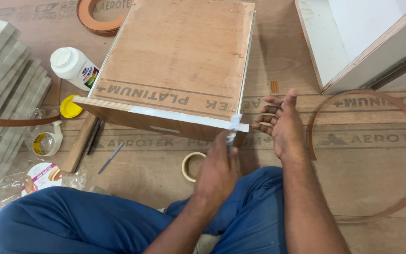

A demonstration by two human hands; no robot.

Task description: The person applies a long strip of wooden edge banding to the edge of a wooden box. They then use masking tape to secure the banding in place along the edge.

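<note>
At the near right corner of the plywood drawer box, a loose tail of pale edge tape is pinched between the fingers of the left hand, which are closed together on it just below the corner. From that pinch the tape is seen to run leftward along the box's near top edge, so its long axis lies across the view, from the corner toward the box's left end, where bare wood is left uncovered. The tape is shown as a narrow, whitish, slightly glossy strip, flat on the edge and crumpled only at the held tail. The right hand is held just to the right of the same corner, palm turned toward the box, fingers spread apart and gripping nothing; the left hand is the nearer to the tape. Below the box's near face a roll of masking tape is laid on the floor, and to the box's left a white glue bottle and its yellow cap are seen
</note>
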